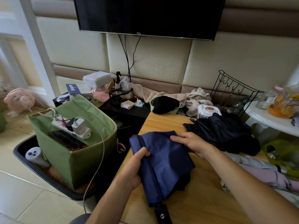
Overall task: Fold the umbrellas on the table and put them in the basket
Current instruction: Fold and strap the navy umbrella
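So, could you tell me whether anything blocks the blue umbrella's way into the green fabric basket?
Yes: a white power strip with plugged chargers and a dark flat device lie across the green fabric basket opening, left of the blue umbrella.

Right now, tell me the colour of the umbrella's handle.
Black, with a small white logo: the umbrella handle, bottom of the head view.
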The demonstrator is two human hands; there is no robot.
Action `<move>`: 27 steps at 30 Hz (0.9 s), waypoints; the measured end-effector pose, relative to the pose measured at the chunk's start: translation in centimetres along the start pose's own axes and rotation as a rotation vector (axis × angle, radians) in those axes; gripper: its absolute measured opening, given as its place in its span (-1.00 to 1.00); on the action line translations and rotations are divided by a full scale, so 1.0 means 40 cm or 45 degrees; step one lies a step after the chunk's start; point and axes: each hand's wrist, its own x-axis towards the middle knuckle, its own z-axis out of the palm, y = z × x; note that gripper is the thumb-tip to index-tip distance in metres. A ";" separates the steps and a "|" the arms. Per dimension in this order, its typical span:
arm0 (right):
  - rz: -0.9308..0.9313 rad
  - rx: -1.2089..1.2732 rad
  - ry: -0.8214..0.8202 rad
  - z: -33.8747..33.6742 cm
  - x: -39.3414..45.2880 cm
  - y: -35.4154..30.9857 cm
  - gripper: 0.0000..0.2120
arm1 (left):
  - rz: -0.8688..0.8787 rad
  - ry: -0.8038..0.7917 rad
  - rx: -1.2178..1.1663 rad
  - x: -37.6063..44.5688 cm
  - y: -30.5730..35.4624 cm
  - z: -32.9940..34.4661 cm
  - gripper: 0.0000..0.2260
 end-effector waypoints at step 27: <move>0.302 0.393 -0.431 0.089 -0.061 -0.065 -0.55 | -0.010 -0.040 0.043 0.018 -0.020 -0.003 -0.69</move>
